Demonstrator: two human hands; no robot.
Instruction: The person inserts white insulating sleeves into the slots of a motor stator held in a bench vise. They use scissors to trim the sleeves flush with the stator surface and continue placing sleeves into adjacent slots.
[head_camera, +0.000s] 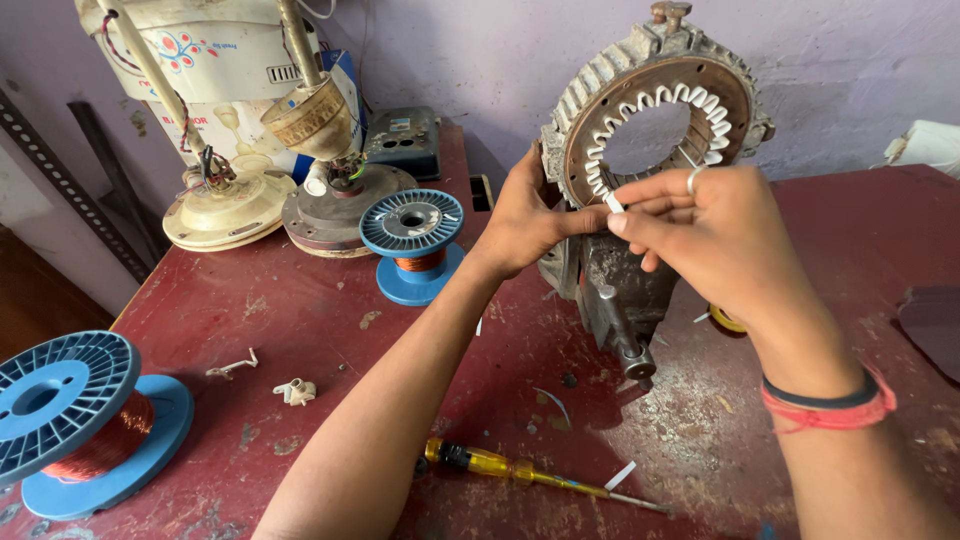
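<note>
My left hand (525, 215) grips the left rim of the grey cast-metal motor housing (640, 170), fingers wrapped behind it and thumb pressed to the front, keeping it upright on the worn dark-red table (300, 320). Inside the housing's ring sits a rusty brown stator core whose slots are lined with white paper insulation strips (655, 105). My right hand (715, 230) is in front of the housing's lower right, thumb and fingertips pinched shut on a small white insulation strip (613, 203) whose end touches the core's lower left slots. A silver ring (692, 181) is on one finger, and red thread with a dark band (830, 405) circles that wrist.

Left of the housing stands a small blue plastic spool of copper wire (412, 245). Farther left of the housing, at the table's near corner, a larger blue spool of copper wire (75, 425) rests tilted. Below the housing, nearer me, lies a yellow-handled screwdriver (520, 470). Behind and left of the housing, two cream and brown fan motor bases (290, 195) crowd against the wall, with a dark blue-grey metal box (405, 140) beside them. A small white plastic clip (296, 391) lies well left of the housing.
</note>
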